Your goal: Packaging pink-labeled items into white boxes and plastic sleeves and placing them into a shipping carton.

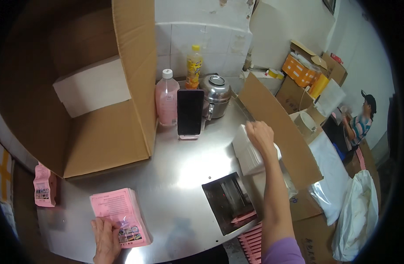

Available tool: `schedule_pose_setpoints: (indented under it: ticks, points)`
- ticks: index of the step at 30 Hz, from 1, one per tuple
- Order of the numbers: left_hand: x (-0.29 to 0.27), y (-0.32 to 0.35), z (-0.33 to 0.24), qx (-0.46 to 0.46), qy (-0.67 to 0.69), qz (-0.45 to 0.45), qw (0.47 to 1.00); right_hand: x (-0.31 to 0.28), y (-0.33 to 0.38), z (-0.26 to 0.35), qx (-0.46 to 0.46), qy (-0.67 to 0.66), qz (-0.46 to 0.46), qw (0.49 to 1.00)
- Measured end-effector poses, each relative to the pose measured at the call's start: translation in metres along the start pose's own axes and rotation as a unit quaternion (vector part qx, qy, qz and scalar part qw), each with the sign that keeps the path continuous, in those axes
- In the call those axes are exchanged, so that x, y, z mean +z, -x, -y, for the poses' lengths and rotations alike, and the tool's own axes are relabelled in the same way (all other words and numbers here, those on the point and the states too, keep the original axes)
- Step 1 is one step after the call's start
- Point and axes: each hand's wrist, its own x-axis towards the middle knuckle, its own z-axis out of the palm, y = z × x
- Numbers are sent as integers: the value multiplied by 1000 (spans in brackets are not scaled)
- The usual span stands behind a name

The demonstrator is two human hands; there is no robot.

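Head view: your left hand (106,237) rests on pink leaflets (114,203), lower left; your right hand (260,135) curls over white packets (249,157), right; neither grip discernible.

We find the box (134,66) cut off by the top edge, the purple sleeve (283,252) by the lower, the yellow bottle (194,68) partly behind the phone (190,113), the white stack (251,159) partly under the blurred right hand (261,135), and small pictures on the pink sheets (113,203) too tiny to tell.
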Motion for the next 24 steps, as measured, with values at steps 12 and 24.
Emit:
schedule_pose_setpoints:
  ticks: [12, 24]
  points:
    - [-13, -8, -31, 27, -124, -104, 986, -84, 120, 4, -109, 10, -196, 974]
    - [93, -2, -96, 268, -5, -9, 963, -44, 164, -6, -24, 45, -187, 981]
